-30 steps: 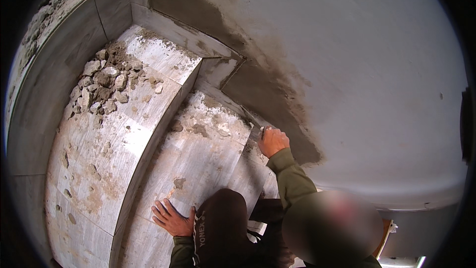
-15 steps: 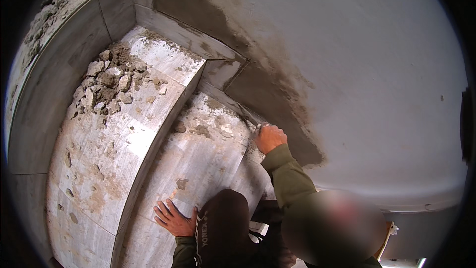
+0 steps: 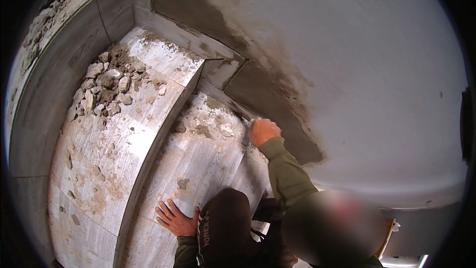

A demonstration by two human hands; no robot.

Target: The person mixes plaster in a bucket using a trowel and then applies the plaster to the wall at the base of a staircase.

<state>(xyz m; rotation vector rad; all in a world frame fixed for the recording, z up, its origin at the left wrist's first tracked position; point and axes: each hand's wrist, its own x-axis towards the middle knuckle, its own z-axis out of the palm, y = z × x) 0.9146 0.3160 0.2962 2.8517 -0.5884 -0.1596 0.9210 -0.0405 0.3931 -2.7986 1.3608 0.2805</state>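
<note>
The right hand [image 3: 263,131] is clenched around something small at the foot of the wall, too hidden to name, pressed where the dark wet mortar band [image 3: 277,99] meets the lower stair tread [image 3: 198,164]. The left hand [image 3: 173,217] lies flat and spread, holding nothing, on that same tread, bracing the body. This looks like work on the joint between skirting tile [image 3: 218,69] and step; any next stroke there calls for steady pressure along the seam. No bucket or tray shows; loose rubble [image 3: 106,87] sits piled directly on the upper tread [image 3: 99,159].
</note>
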